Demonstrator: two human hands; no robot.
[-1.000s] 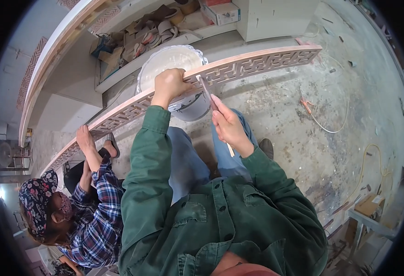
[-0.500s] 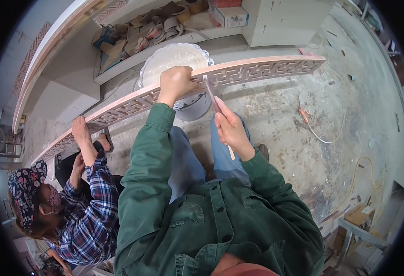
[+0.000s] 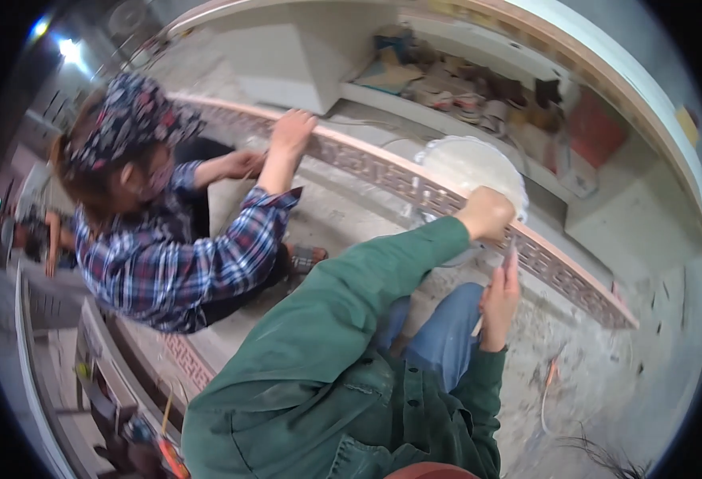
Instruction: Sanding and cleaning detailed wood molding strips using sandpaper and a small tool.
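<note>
Holding the fretwork strip (image 3: 367, 164) across the near side of the bucket (image 3: 519, 180), your left hand (image 3: 488, 212) grips the strip's top edge; a twist there could crack it. Your right hand (image 3: 498, 310) grasps a slim tool (image 3: 511, 249) (tip blurred, can't tell contact): a slip could gouge wood or nick your left hand. If the co-worker's hand (image 3: 293, 130) shifts, the strip could jump.

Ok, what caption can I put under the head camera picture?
Left hand and co-worker's hand on a carved strip; right hand holding a thin tool.
</note>
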